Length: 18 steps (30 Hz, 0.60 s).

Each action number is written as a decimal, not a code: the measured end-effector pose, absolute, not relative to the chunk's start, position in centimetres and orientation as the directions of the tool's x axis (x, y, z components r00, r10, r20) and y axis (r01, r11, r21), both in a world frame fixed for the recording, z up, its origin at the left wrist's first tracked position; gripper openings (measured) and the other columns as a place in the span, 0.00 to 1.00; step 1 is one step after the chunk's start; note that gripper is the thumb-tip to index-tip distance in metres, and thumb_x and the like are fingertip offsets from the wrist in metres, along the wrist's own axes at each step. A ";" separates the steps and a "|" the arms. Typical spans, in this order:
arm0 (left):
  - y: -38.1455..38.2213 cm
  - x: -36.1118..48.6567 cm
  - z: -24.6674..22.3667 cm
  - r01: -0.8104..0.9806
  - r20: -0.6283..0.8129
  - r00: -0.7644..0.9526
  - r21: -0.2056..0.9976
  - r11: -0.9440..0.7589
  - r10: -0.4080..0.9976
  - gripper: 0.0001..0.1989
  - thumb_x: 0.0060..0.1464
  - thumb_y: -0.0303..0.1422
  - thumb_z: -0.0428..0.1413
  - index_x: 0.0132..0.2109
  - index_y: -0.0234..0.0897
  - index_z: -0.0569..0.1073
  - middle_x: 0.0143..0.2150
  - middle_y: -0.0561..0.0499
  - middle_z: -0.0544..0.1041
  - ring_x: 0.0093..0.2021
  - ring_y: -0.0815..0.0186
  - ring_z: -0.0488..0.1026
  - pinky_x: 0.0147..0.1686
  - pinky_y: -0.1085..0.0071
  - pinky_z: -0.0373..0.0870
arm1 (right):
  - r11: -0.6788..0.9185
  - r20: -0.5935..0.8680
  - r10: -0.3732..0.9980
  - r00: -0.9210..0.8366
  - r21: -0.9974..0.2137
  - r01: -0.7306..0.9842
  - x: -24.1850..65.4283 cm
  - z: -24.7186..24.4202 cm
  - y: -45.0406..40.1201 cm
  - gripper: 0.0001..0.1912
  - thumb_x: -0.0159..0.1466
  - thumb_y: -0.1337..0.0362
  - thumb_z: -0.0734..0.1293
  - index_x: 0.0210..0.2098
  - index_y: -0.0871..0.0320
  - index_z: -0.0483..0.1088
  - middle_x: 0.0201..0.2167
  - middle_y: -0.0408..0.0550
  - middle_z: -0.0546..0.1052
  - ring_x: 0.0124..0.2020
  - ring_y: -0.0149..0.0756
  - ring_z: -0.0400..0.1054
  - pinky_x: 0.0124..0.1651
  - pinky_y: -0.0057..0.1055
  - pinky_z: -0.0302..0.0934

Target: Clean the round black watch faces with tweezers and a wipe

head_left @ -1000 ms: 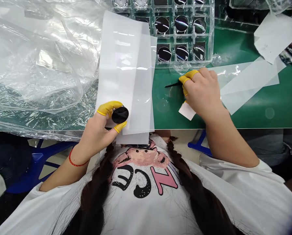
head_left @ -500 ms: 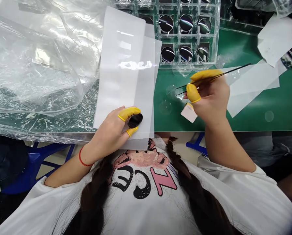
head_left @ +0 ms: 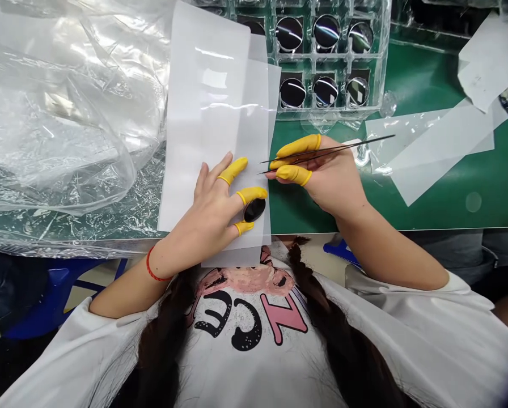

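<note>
My left hand [head_left: 214, 207] pinches a dark round lens [head_left: 255, 210] by its edge between thumb and forefinger, over white translucent sheets [head_left: 207, 141]. Its other fingers are spread above the sheets, and yellow finger cots cover several fingertips. Held in my right hand [head_left: 337, 178], also with yellow finger cots, is a pair of thin black tweezers [head_left: 371, 141]. The tips of the tweezers point left, slightly apart, over the sheets' right edge and above the lens. Whether anything sits between those tips is too small to make out.
Beyond the sheets stands a clear plastic tray [head_left: 384, 62] with dark round lenses in compartments. Crumpled clear plastic [head_left: 67, 113] covers the left side. Loose translucent sheets [head_left: 441, 147] and a white paper piece [head_left: 487, 62] lie right on the green table [head_left: 432, 218].
My right hand has brought the tweezers left, from the green table to the sheets. My left hand has shifted slightly right with the lens, and its other fingers have spread out.
</note>
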<state>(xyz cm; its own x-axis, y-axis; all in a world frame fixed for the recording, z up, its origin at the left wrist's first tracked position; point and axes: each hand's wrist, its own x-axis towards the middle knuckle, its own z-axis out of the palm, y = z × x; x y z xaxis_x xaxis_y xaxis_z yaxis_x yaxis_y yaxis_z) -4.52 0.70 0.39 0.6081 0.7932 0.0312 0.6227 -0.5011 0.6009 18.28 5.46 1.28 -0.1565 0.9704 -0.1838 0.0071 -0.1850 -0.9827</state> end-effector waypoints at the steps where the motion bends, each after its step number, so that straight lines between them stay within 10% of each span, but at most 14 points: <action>1: 0.8 -4.5 0.3 0.623 0.021 0.608 0.606 -0.494 0.793 0.19 0.61 0.30 0.59 0.59 0.45 0.69 0.72 0.40 0.56 0.77 0.42 0.42 0.70 0.31 0.38 | -0.188 -0.190 0.969 -0.158 -0.982 0.028 18.2 1.0 5.6 0.18 0.48 0.57 0.83 0.33 0.54 0.76 0.31 0.42 0.81 0.35 0.38 0.79 0.42 0.39 0.79; 18: 0.9 -4.5 0.2 0.604 0.017 0.600 0.645 -0.467 0.800 0.19 0.60 0.31 0.61 0.57 0.48 0.71 0.74 0.43 0.54 0.76 0.40 0.44 0.69 0.28 0.40 | -0.305 -0.308 0.949 -0.075 -0.951 0.048 18.4 0.4 6.5 0.21 0.48 0.52 0.83 0.31 0.56 0.74 0.27 0.41 0.80 0.27 0.29 0.76 0.31 0.27 0.74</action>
<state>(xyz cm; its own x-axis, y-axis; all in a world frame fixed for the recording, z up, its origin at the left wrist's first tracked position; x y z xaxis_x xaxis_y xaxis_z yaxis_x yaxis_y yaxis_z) -4.47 0.94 0.20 0.6003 0.7996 0.0174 0.6040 -0.4675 0.6455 18.44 6.46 0.43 -0.0751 0.9485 -0.3077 0.0479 -0.3048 -0.9512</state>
